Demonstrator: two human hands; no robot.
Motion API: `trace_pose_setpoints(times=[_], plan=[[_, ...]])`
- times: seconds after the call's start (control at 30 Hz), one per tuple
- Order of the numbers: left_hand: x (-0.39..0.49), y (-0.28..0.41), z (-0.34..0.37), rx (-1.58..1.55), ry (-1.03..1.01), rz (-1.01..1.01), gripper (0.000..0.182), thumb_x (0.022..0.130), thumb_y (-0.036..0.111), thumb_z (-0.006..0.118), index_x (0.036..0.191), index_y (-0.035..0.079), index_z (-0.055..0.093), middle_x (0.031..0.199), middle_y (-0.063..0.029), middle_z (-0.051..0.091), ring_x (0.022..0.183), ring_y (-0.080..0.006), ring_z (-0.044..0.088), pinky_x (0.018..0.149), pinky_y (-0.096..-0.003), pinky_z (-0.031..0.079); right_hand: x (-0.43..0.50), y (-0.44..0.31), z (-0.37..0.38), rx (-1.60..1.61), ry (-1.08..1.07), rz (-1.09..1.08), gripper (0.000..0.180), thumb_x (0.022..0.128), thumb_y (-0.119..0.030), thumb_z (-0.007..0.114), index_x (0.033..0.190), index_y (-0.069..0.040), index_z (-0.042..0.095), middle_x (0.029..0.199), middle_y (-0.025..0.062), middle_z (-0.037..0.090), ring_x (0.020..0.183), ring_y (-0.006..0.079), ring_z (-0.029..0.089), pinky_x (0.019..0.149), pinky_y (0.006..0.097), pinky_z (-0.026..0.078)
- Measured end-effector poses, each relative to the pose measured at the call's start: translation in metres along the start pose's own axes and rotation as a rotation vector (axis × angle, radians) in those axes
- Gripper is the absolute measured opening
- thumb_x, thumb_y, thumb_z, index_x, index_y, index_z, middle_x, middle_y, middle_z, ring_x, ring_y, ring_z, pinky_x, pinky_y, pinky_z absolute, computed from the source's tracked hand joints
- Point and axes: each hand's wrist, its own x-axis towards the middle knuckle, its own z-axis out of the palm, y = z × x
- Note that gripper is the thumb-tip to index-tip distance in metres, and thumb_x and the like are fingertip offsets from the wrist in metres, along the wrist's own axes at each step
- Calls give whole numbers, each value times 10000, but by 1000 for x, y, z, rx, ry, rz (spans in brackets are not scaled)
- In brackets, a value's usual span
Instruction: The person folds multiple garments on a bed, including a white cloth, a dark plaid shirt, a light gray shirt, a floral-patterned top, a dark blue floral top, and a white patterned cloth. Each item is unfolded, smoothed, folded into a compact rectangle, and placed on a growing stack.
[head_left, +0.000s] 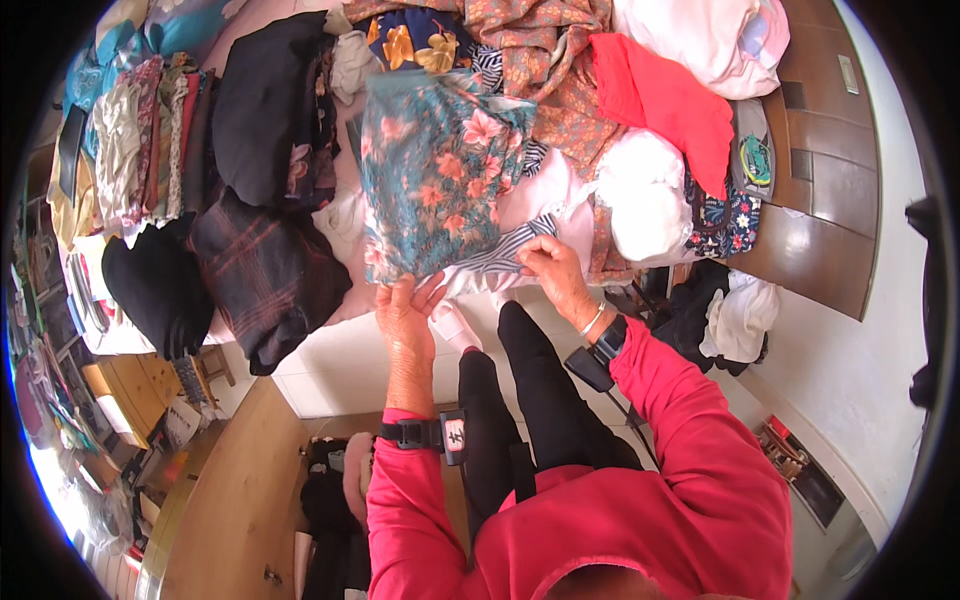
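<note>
A teal floral garment, patterned with coral flowers, lies before me near the bed's front edge. My left hand is at its lower edge, thumb and first finger pinching the fabric, the other fingers spread. To the right, my right hand is at a navy-and-white striped cloth that shows from under the floral garment. Its thumb and first finger are close together; whether they grip the cloth is not clear. A red cloth and an orange patterned fabric lie farther back.
Left of the garment are a folded black garment, a dark plaid garment and a row of rolled clothes. A white bundle sits at the right. A wooden headboard borders the bed; a wooden cabinet stands behind me.
</note>
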Motion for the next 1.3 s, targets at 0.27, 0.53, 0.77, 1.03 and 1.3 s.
trace_pose_setpoints(times=[0.27,0.53,0.77,1.03,1.3], plan=[[-1,-23,-14,-94,63,48,181,927,128,581,1058,34,499,1115,-191,633,1006,-403,680,899,-500,567,-1,-21,51,-941,41,-1070,673,725,-48,710,1361,-71,491,1342,168,485,1341,372,389,1075,502,346],[-27,-2,0,-130,105,42,252,907,141,578,1102,8,487,1074,-189,624,949,-426,686,876,-500,562,27,-36,44,-1142,-45,-1312,352,809,-66,592,1156,-4,578,1162,159,614,1224,317,537,1021,466,392],[-25,52,23,-108,52,47,334,953,223,536,1202,4,500,1131,-177,630,981,-356,674,878,-451,537,21,-88,27,-1042,-587,-714,318,798,-121,698,1089,-25,613,993,139,669,969,335,651,839,419,502],[29,27,22,-44,137,-51,479,995,371,539,1285,-8,498,1280,-192,599,1206,-296,580,1012,-433,464,98,-121,21,-686,-7,-772,503,858,-230,718,1271,-2,544,1169,194,614,1100,350,583,953,401,462],[82,-8,35,-133,97,-193,464,947,370,660,1219,15,538,1153,-121,640,1060,-249,622,936,-401,486,76,-87,29,-702,32,-809,720,788,-170,770,1418,-47,444,1262,167,535,1131,334,530,972,375,452]])
